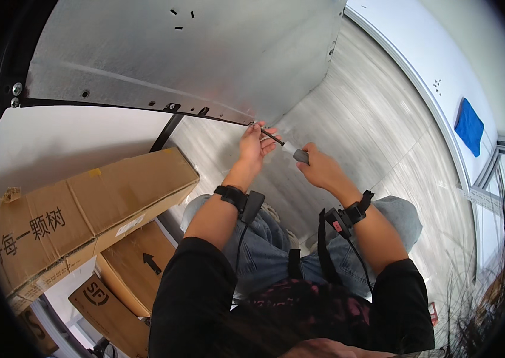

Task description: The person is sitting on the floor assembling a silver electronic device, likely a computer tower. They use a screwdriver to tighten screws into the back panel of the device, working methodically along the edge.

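The right hand (322,169), at the centre of the frame, is wrapped round the grey handle of a screwdriver (297,154), whose shaft slants up and left. The left hand (252,146) is at the shaft's far end, thumb and forefinger close to the tip, other fingers loosely spread; whether it pinches anything is too small to tell. The tip is by the lower edge of a metal panel (192,53), which fills the upper left and has holes along that edge and two bolts (16,94) at its left corner.

Each wrist wears a black strap with a small device; the right device (342,222) bears a red label, its print too small to read. Below are jeans (395,221) and a black shirt (192,286) with pink lettering, partly hidden by folds.

At lower left, a long box (133,179) has large dark characters on top and a white label on its side. Beneath it, one box (130,262) shows a printed arrow, another (106,316) a dark letter logo. Grey floor (377,107) spans the right; a blue cloth (469,127) is at upper right.
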Tool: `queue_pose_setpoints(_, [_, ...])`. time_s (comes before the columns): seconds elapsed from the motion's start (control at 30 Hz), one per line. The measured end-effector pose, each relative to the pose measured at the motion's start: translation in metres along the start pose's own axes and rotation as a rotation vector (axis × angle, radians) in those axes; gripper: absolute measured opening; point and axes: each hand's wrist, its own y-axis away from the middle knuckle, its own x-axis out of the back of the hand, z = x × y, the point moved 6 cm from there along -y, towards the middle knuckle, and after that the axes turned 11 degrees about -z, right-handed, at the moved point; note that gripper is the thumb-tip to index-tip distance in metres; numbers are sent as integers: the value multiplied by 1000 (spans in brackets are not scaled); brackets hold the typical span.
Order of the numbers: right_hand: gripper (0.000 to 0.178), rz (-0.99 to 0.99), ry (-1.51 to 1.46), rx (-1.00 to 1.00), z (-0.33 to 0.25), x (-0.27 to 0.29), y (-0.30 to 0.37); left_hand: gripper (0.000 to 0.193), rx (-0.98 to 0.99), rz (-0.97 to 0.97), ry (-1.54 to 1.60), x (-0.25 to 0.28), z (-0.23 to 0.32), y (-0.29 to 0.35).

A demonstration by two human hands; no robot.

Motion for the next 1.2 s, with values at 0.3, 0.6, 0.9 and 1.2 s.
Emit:
queue_pose_setpoints(0.3, [32, 55, 29, 90, 9, -12, -3, 21, 97, 30, -40, 0, -13, -7])
queue_pose_setpoints(0.6, [33, 53, -18, 24, 31, -29, -17, 18, 115, 54, -23, 7, -29, -19])
queue_pose_setpoints(0.9, [31, 52, -49, 52, 44, -35, -41, 17, 100, 79, -53, 12, -32, -40])
queue_pose_setpoints(1.2, [32, 49, -73, 52, 49, -45, -48, 18, 82, 77, -65, 20, -37, -39])
